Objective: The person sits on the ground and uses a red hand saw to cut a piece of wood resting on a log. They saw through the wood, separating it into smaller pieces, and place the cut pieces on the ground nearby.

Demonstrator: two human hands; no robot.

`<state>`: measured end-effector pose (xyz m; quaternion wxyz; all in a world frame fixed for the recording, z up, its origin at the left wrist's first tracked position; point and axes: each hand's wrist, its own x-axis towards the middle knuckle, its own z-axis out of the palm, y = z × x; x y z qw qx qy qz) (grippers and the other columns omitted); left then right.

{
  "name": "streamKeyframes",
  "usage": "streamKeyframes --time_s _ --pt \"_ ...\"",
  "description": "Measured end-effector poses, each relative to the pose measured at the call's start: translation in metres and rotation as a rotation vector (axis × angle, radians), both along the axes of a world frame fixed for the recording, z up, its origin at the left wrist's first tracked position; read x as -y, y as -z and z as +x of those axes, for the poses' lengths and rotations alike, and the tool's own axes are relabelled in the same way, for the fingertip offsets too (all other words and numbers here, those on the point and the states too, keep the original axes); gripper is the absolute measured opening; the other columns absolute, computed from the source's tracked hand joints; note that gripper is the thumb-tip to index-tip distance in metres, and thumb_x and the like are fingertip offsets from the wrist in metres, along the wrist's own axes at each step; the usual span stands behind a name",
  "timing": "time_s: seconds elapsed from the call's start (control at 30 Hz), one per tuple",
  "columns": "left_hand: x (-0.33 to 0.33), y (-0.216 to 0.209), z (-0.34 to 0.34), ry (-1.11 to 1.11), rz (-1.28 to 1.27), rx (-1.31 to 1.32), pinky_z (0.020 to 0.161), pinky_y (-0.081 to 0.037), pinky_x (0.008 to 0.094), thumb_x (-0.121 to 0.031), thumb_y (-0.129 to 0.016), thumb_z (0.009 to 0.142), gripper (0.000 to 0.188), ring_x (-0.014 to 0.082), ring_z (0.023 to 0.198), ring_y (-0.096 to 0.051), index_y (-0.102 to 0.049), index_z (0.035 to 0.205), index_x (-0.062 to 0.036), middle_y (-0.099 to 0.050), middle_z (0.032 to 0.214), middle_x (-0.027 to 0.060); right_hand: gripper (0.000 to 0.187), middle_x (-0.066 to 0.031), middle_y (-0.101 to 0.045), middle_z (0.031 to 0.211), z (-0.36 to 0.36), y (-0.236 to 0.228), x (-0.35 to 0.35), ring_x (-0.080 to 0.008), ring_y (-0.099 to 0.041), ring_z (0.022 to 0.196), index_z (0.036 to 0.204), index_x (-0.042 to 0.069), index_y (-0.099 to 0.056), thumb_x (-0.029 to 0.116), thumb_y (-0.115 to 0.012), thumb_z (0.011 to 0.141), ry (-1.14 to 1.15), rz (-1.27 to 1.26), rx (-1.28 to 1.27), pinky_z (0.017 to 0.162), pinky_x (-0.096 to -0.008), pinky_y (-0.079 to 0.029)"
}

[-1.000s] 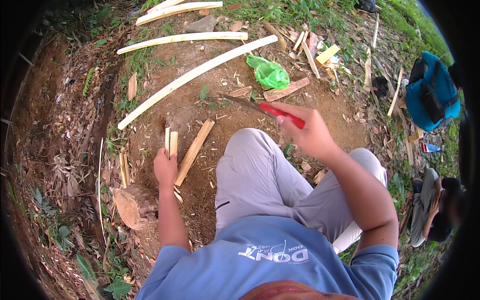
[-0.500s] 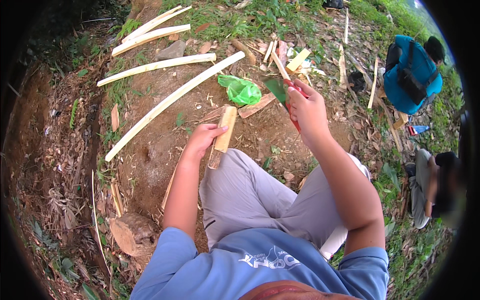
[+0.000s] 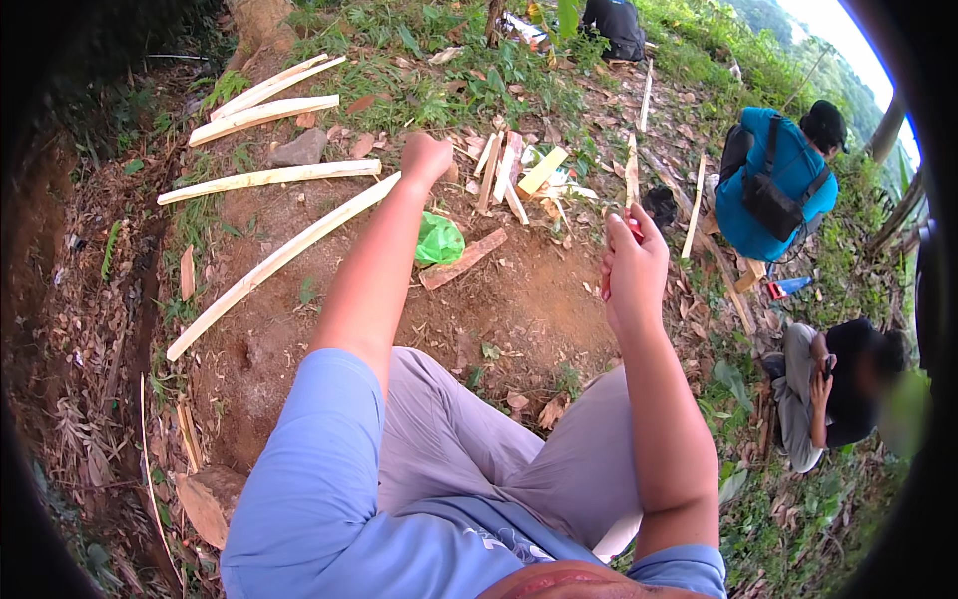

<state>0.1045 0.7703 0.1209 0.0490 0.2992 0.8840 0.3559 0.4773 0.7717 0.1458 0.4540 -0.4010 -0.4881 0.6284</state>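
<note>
My left hand (image 3: pixel 426 160) is stretched far forward, its fingers curled out of sight. It is close to the end of a long pale wooden strip (image 3: pixel 284 265), and whether it holds anything is hidden. My right hand (image 3: pixel 636 265) is raised on the right, closed round the red handle (image 3: pixel 636 230) of a saw; the blade barely shows from this angle. Below and beside my left hand lie a crumpled green plastic bag (image 3: pixel 439 240) and a flat brown slab of wood (image 3: pixel 464 260).
More pale strips (image 3: pixel 264 178) lie at the far left near a grey stone (image 3: pixel 299 148). Short wood offcuts (image 3: pixel 509 175) are heaped ahead. A cut log (image 3: pixel 210 504) sits at lower left. Two people (image 3: pixel 783 180) are on the right, near a blue-bladed saw (image 3: pixel 790 287).
My left hand has reached forward from my knee, and the short wood block it held no longer shows. My right hand has lowered slightly, turning the saw. The view has tilted up.
</note>
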Motion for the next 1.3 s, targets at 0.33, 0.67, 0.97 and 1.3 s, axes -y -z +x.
streamKeyframes --time_s 0.33,0.67,0.97,1.3 --pt "0.254 0.072 0.035 0.180 -0.252 -0.038 0.120 -0.044 0.0478 -0.038 -0.075 0.099 0.063 0.0407 0.143 -0.056 -0.061 0.143 0.0049 -0.061 0.150 0.0266 0.054 0.0023 -0.057 0.086 -0.016 0.000 0.015 -0.0040 -0.046 0.059 0.154 -0.006 -0.053 0.015 -0.067 0.106 -0.164 0.017 -0.081 0.049 -0.0248 -0.037" --pt "0.553 0.115 0.095 -0.355 -0.238 -0.233 0.111 -0.051 0.0481 -0.020 -0.079 0.094 0.044 0.0414 0.128 -0.063 -0.068 0.131 0.0005 -0.069 0.135 0.0216 0.038 0.0071 -0.039 0.075 -0.036 -0.009 0.045 -0.0024 -0.033 0.058 0.145 -0.007 -0.058 0.008 -0.059 0.110 -0.342 -0.093 -0.128 0.050 -0.0218 -0.029" --pt "0.567 0.141 0.117 -0.384 -0.401 -0.225 0.104 -0.054 0.0482 -0.016 -0.084 0.086 0.044 0.0361 0.120 -0.065 -0.069 0.126 -0.0041 -0.066 0.123 0.0138 0.041 0.0082 -0.037 0.074 -0.039 0.005 0.056 -0.0018 -0.033 0.059 0.149 -0.006 -0.057 0.008 -0.058 0.110 -0.422 -0.085 -0.035 0.050 -0.0222 -0.029" --pt "0.585 0.088 0.121 -0.414 -0.266 -0.276 0.102 -0.054 0.0464 -0.017 -0.088 0.086 0.041 0.0370 0.118 -0.065 -0.068 0.118 0.0003 -0.062 0.126 0.0152 0.042 0.0073 -0.039 0.074 -0.036 0.012 0.048 -0.0027 -0.034 0.058 0.151 -0.004 -0.057 0.011 -0.059 0.111 -0.405 -0.085 -0.038 0.050 -0.0221 -0.031"
